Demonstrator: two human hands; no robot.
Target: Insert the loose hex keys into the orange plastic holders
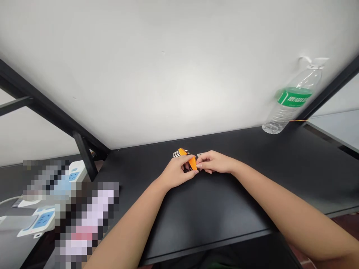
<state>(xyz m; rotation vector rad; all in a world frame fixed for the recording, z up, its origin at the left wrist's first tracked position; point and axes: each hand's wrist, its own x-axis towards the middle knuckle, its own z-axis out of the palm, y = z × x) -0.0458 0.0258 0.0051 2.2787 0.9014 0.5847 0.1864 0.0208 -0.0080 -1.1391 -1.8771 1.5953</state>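
My left hand (179,170) is closed round an orange hex key holder (193,163), thumb on the near side and fingers on the far side. Thin dark rods show under its palm. Beside the holder's right face, my right hand (210,162) pinches the small end of what looks like a hex key (198,165), mostly hidden by the fingertips. Just behind my left hand lies a second orange holder (182,151) with several thin silver keys sticking out. More silver rods (199,154) lie behind my right fingers, partly covered.
The black tabletop (213,216) meets a pale wall panel (174,74). At the back right, a clear bottle with a green label (294,97) hangs tilted against the panel. White power strips (43,220) lie at the left beyond a black frame bar (84,153); blurred-out items are near them.
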